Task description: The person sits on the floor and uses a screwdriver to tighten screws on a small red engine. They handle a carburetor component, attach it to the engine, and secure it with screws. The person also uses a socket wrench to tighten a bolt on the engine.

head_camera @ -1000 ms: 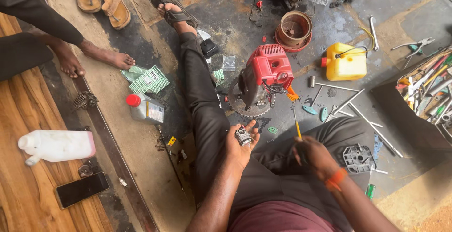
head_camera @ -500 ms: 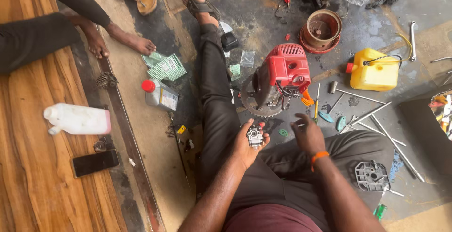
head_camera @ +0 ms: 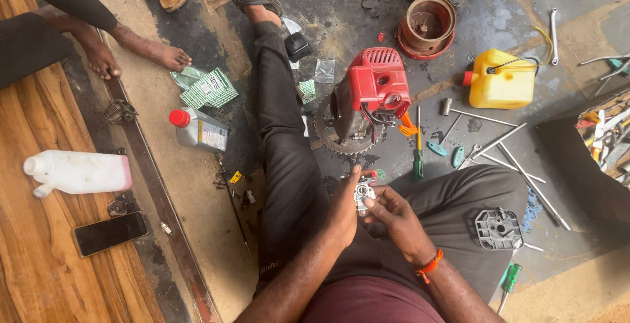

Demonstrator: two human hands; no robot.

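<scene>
Head view: small metal carburettor (head_camera: 363, 194), held over the lap, left hand (head_camera: 344, 210) fingers closed around its left side, right hand (head_camera: 392, 217) fingers pinching its right side. On the floor just ahead: red engine (head_camera: 373, 97), green-handled screwdriver (head_camera: 418, 146), yellow fuel tank (head_camera: 500, 80) further right.

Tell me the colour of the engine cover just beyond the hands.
Red, on the small engine, seen plainly in the head view.
</scene>
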